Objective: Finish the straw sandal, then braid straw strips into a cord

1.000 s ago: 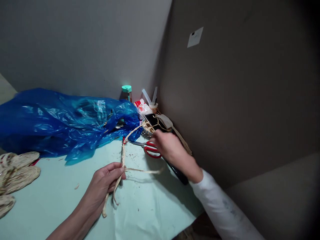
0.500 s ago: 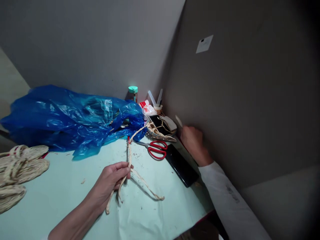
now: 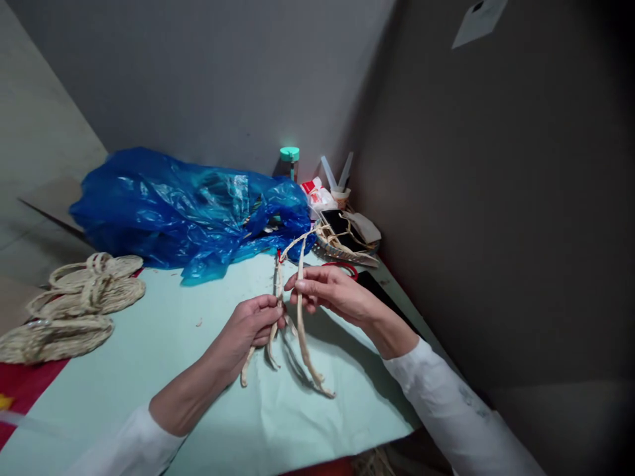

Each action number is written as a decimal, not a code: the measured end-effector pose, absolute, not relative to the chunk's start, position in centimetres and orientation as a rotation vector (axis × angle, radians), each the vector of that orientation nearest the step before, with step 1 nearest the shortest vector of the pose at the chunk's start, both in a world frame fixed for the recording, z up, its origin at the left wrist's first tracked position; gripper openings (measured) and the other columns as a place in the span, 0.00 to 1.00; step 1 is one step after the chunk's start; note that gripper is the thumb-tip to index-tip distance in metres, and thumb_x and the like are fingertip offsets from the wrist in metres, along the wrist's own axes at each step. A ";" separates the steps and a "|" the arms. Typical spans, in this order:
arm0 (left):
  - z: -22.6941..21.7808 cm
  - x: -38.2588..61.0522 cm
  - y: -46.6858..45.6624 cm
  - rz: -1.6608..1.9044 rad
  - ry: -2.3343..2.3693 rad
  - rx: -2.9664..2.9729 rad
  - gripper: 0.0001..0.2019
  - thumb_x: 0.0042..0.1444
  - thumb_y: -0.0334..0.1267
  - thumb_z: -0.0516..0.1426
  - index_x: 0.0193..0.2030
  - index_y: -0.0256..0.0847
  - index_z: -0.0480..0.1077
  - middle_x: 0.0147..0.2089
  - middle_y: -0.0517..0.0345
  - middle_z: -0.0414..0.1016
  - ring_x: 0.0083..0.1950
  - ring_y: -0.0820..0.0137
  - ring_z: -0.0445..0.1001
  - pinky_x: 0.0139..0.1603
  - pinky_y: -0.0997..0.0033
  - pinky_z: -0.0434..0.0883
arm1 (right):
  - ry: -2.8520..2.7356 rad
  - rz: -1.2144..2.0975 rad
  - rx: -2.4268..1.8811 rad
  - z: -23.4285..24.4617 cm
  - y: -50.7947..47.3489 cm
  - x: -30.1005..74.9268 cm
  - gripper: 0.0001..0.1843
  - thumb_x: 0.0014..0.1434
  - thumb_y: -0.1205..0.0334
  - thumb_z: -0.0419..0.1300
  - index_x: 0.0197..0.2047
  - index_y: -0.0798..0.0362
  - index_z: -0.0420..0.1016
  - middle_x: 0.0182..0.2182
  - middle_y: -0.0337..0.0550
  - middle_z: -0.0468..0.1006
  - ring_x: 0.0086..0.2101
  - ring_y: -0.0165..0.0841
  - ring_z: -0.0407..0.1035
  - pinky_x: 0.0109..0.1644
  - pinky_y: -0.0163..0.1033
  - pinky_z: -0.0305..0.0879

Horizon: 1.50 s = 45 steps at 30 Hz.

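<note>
My left hand [image 3: 251, 324] is closed around a twisted straw cord [image 3: 278, 285] that runs up toward a small woven basket [image 3: 342, 250] in the corner. Loose straw ends hang below that hand onto the pale green sheet [image 3: 149, 357]. My right hand [image 3: 327, 289] pinches a separate straw strand [image 3: 305, 337] just right of the left hand; the strand trails down onto the sheet. Red-handled scissors [image 3: 342, 266] lie partly hidden behind my right hand.
A crumpled blue plastic bag [image 3: 193, 211] lies at the back. Woven straw sandals [image 3: 79, 297] are stacked at the left. A jar with a teal lid [image 3: 290, 158], a red and white packet [image 3: 317, 195], a black phone [image 3: 380, 284] and walls close in the right corner.
My right hand came back from the wall side to the middle and now pinches a straw strand beside my left hand. The camera view shifted left and down.
</note>
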<state>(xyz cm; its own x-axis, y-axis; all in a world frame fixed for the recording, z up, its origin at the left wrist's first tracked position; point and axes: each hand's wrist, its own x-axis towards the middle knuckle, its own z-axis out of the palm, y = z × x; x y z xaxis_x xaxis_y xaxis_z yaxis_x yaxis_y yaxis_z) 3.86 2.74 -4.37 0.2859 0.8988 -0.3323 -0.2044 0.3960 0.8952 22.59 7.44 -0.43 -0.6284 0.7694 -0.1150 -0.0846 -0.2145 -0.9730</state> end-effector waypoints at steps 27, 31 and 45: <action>-3.8 4.0 2.9 0.856 1.112 0.829 0.10 0.46 0.38 0.66 0.32 0.34 0.74 0.23 0.65 0.64 0.19 0.84 0.48 0.18 0.79 0.42 | -1.553 1.682 -1.001 -3.0 6.2 21.5 0.18 0.49 0.53 0.67 0.34 0.56 0.67 0.25 0.34 0.68 0.26 0.25 0.61 0.32 0.32 0.57; -3.7 4.1 2.7 0.865 1.101 0.839 0.11 0.46 0.40 0.66 0.30 0.34 0.73 0.22 0.65 0.62 0.19 0.84 0.47 0.18 0.79 0.41 | -1.536 1.689 -1.042 -3.0 6.2 21.5 0.18 0.48 0.56 0.68 0.35 0.56 0.66 0.25 0.33 0.67 0.26 0.25 0.61 0.30 0.32 0.56; -3.5 4.3 2.7 0.861 1.121 0.859 0.10 0.46 0.39 0.66 0.29 0.34 0.73 0.21 0.65 0.64 0.18 0.84 0.51 0.18 0.80 0.46 | -1.606 1.691 -1.054 -3.4 5.6 21.3 0.13 0.47 0.65 0.62 0.36 0.54 0.64 0.27 0.32 0.64 0.26 0.25 0.59 0.30 0.31 0.55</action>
<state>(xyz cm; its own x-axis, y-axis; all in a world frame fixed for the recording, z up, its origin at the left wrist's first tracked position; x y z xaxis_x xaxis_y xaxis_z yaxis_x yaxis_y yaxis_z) 4.27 2.66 -3.50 0.2088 0.9001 -0.3824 -0.1378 0.4142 0.8997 21.29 5.57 -3.39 -0.5237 0.8379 -0.1542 0.1109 -0.1124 -0.9875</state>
